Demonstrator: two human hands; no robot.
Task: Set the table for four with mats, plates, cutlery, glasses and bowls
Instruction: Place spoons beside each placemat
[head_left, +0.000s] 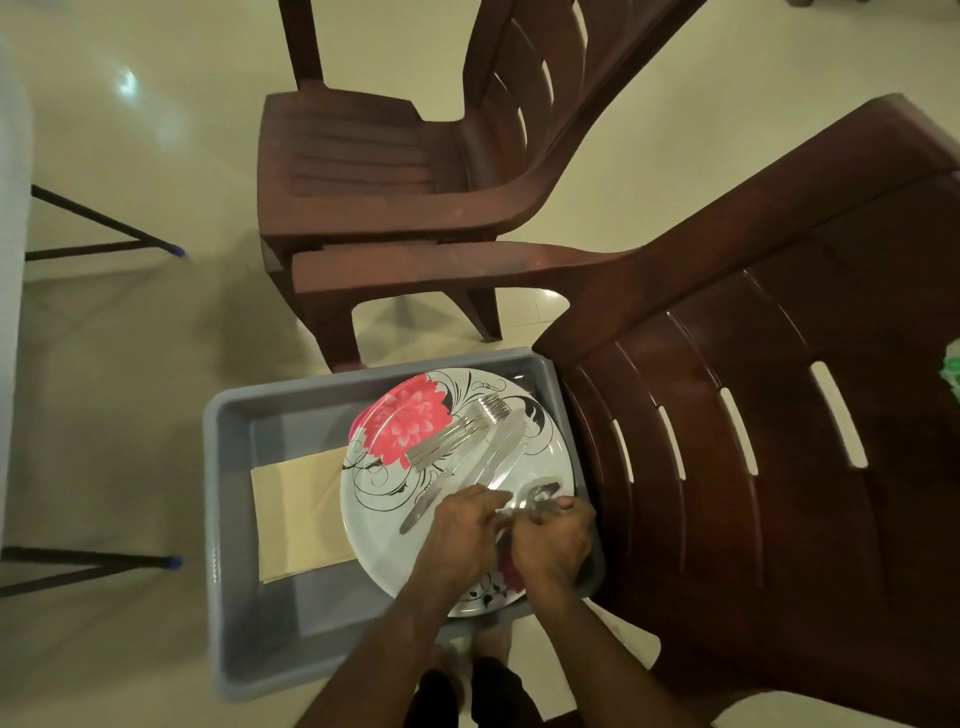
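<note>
Both hands are working together at the near right edge of the top plate (457, 493): the right hand (553, 545) is closing its grip round the spoons (540, 493), fingers curled over the bowls, while the left hand (462, 540) is pinching at the handles just beside them. Whether the left is truly holding metal or only steadying it, I cannot tell for sure, though its fingers are curling in a narrow grip against the cutlery.

Everything is sitting in a grey plastic tub (228, 467) on the floor. Flowered plates are lying stacked inside it, a pink rim peeping out at the far left of the stack. On the top plate, forks (457, 431) are lying bunched toward the far side and table knives (467, 473) are lying slantwise between the forks and the hands. Folded tan mats (296, 514) are lying to the left, partly tucked under the plates.

Two brown plastic chairs (395, 171) are standing by, one far, one right with its back to the tub. At the left edge a pale slab on dark legs, probably the counter (13, 208), is showing only a sliver.

By my reckoning the job is barely starting: mats, plates and cutlery are all waiting in the tub, nothing is visibly laid, and no glasses or bowls are showing anywhere.
</note>
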